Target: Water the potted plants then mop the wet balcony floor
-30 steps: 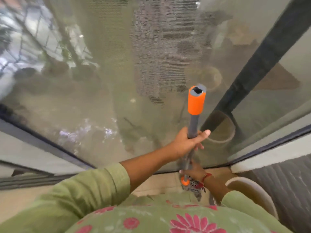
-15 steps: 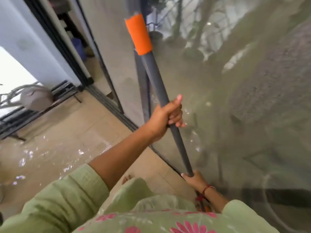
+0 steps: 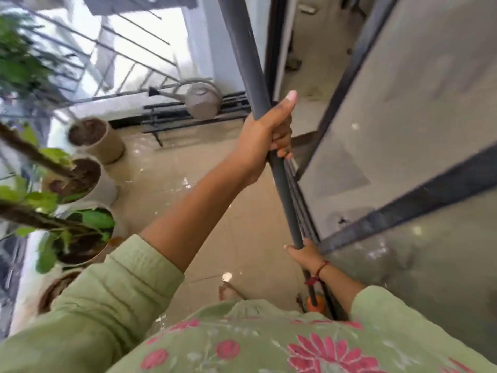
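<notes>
Fingers [image 3: 281,148] of the left hand [image 3: 262,135] are curled tight round the mop handle [image 3: 242,49], with the thumb lying straight up the shaft. The right hand [image 3: 305,255] grips the same shaft much lower, near the orange collar [image 3: 314,302]. Its fingers wrap behind the tube, so only the thumb side shows. The hands are well apart. The shaft stands steep, close to upright, and runs just beside the sliding-door track [image 3: 301,208]. I cannot tell whether it touches the track. The mop head is hidden below the tunic.

Scene: the floor [image 3: 215,211] is wet, with glints of water across the tiles. The potted plants [image 3: 80,181] stand in a row along the left edge, their soil dark. The watering can [image 3: 201,103] is parked on the black rack [image 3: 188,117] at the far end. Judgement: watering is done and the mopping stroke is in hand.

Notes for doing it well:
- Hold the wide hand spacing. The upper hand drives and the lower hand steers.
- Lower the shaft angle so the head lies flat on the tile.
- Swing the shaft clear of the door track before pushing, as the head could catch in the rails.
- Pull the water from the pots toward the open tile, with short strokes near the pot bases.
- What looks like a bare foot [image 3: 231,290] is on the wet tile, so slipping is a risk. Step onto the mopped patches.
</notes>
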A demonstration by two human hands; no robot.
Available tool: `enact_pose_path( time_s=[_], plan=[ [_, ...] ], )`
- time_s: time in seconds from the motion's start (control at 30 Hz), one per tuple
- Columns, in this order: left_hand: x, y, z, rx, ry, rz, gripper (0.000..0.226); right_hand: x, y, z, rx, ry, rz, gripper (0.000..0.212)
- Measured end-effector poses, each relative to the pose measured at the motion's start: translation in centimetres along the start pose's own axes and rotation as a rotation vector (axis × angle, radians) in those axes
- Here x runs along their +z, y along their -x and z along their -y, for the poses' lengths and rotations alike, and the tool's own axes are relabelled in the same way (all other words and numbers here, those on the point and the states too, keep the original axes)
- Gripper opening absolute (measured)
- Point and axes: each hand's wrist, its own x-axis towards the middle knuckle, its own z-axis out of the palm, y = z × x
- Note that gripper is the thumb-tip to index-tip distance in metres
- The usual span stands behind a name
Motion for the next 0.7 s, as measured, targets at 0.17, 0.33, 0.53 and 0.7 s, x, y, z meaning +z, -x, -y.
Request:
enact_pose_path(
  time_s=[0.17, 0.33, 0.53, 0.7],
  plan=[
    [-10.7, 0.9, -5.9, 0.113, -0.007, -0.216, 0.056, 5.2, -2.6, 11.7, -0.173, 0.121, 0.135, 0.015],
    [-18.7, 4.6, -10.6, 0.249, -0.016, -0.452, 0.057, 10.6, -3.4, 21.5, -0.382, 0.288, 0.273, 0.020],
    [-25.1, 8.2, -14.3, 0.419, -0.011, -0.666, 0.055, 16.6, -4.2, 31.2, -0.603, 0.458, 0.404, 0.036],
    [-30.8, 7.3, -17.2, 0.476, -0.022, -0.820, 0.056, 21.4, -6.7, 38.9, -0.688, 0.558, 0.502, 0.033]
  ],
)
